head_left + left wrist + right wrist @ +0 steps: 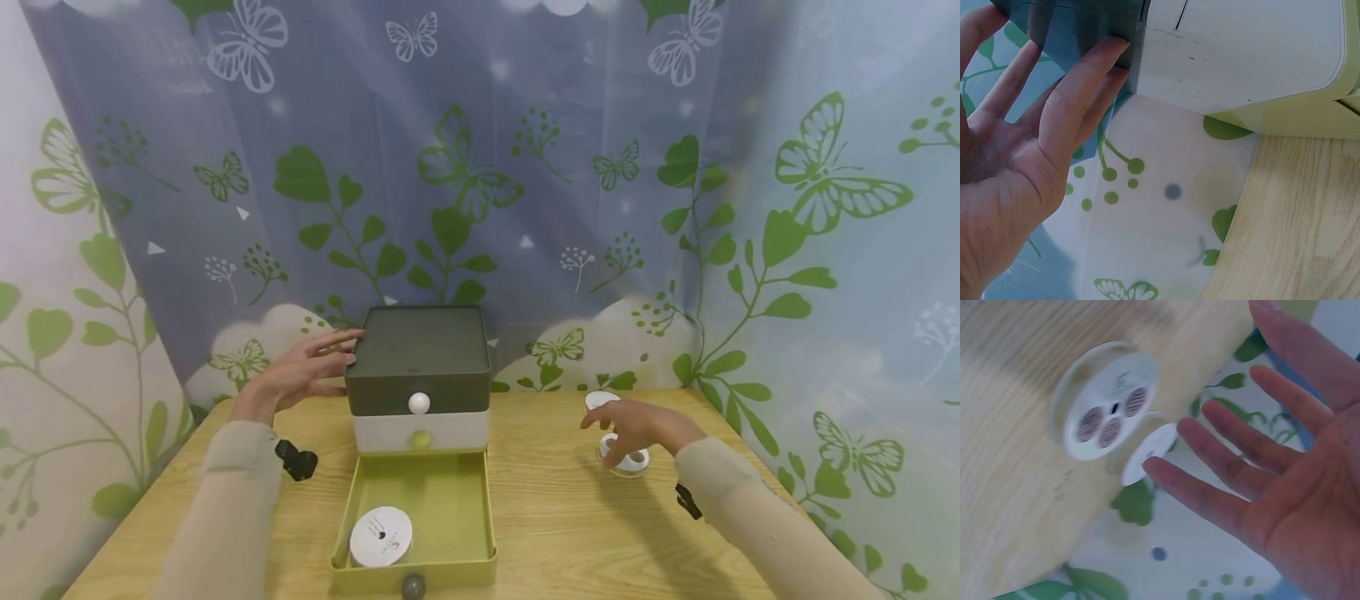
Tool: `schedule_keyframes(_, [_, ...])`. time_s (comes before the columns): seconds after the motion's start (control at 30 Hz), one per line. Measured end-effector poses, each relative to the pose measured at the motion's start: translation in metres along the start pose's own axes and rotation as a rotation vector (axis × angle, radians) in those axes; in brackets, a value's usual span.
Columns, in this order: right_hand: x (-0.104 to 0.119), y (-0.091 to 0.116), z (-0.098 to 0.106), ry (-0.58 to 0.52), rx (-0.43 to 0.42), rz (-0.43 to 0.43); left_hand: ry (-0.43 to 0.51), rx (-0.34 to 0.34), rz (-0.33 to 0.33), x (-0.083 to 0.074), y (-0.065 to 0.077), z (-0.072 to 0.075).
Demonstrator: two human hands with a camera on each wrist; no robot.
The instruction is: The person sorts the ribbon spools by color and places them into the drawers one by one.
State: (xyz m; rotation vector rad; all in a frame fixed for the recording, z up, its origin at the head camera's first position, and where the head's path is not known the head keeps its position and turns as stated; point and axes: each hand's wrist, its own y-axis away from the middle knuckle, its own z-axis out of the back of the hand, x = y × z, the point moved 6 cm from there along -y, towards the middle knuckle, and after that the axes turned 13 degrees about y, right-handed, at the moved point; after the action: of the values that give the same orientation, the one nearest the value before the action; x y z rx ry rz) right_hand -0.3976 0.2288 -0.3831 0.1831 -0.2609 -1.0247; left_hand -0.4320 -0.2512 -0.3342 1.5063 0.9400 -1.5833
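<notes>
A small drawer cabinet has a dark grey top drawer, a white middle drawer and an olive-green bottom drawer pulled out. One white spool lies flat in the front left of that green drawer. My left hand rests straight fingertips against the dark drawer's left side, seen close up in the left wrist view. On the right, my right hand hovers over two more white spools, a nearer one with round holes and a farther one. Its fingers are spread and grip nothing.
A wooden table carries everything. Behind it hangs a blue-grey curtain printed with butterflies and leaves, with similar panels on both sides. Dark wrist devices sit at both sleeves. The green drawer juts toward the front between my arms.
</notes>
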Motion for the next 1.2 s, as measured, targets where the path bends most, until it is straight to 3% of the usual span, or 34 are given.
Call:
schedule_keyframes(0.17, [-0.018, -0.002, -0.011, -0.013, 0.019, -0.084, 0.002, 0.004, -0.006, 0.001, 0.000, 0.000])
schedule_keyframes(0.6, [-0.039, -0.009, -0.034, 0.074, -0.015, -0.151, 0.005, 0.001, -0.001, 0.002, 0.000, 0.000])
schedule_keyframes(0.87, [-0.041, -0.011, -0.037, 0.104, -0.032, -0.117, -0.004, 0.003, -0.011, 0.000, -0.001, 0.001])
schedule_keyframes(1.2, [-0.050, -0.013, -0.041, 0.051, -0.028, -0.112, -0.005, 0.005, -0.009, 0.000, 0.000, 0.000])
